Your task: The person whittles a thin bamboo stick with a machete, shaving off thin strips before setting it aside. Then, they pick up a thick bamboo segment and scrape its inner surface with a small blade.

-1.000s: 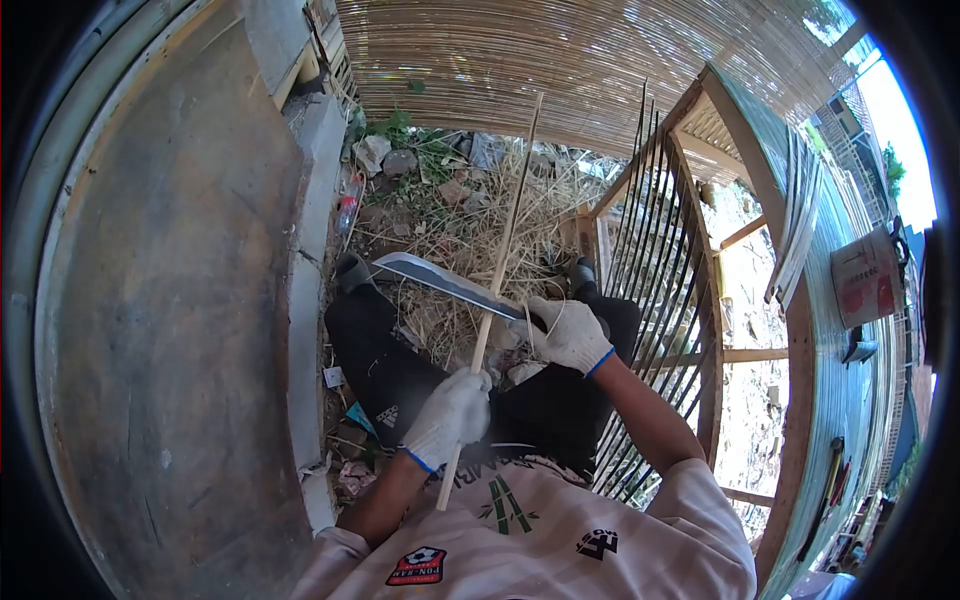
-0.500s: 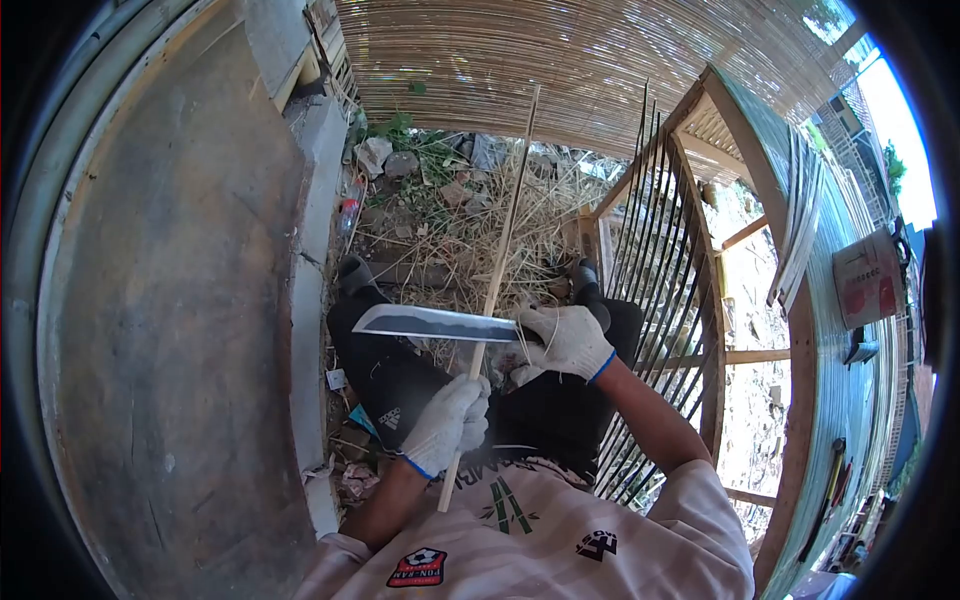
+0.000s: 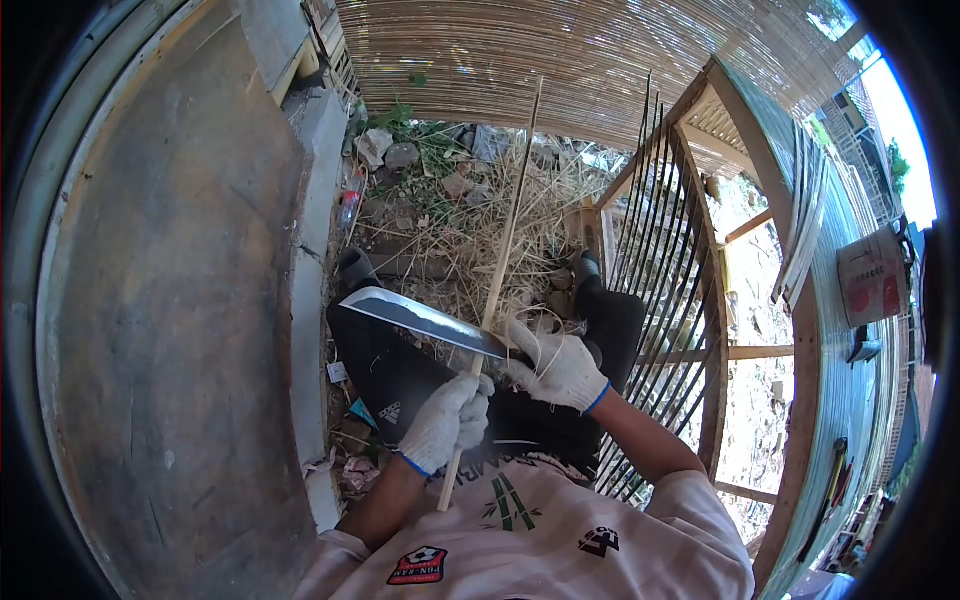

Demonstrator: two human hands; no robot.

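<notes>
My left hand (image 3: pixel 447 422), in a white knit glove, is closed round the lower part of a long pale bamboo strip (image 3: pixel 505 240). The strip rises from my shirt past my knees and points away from me. A wide-bladed machete (image 3: pixel 425 322) lies across the strip, its tip toward the left and its handle end at my gloved right hand (image 3: pixel 557 367). That hand is closed on the machete, though the handle is mostly hidden. Thin curled shavings stick out at its fingers, near where the blade meets the strip.
Dry straw-like shavings (image 3: pixel 500 215) and stones lie on the ground between my feet. A large brown board (image 3: pixel 180 300) stands at the left. To the right are a wooden frame (image 3: pixel 712 300) with dark thin rods. A bamboo screen (image 3: pixel 500 60) hangs ahead.
My right hand has moved slightly down and toward me, and the blade now tilts, with its tip higher up and further left. My left hand has barely moved.
</notes>
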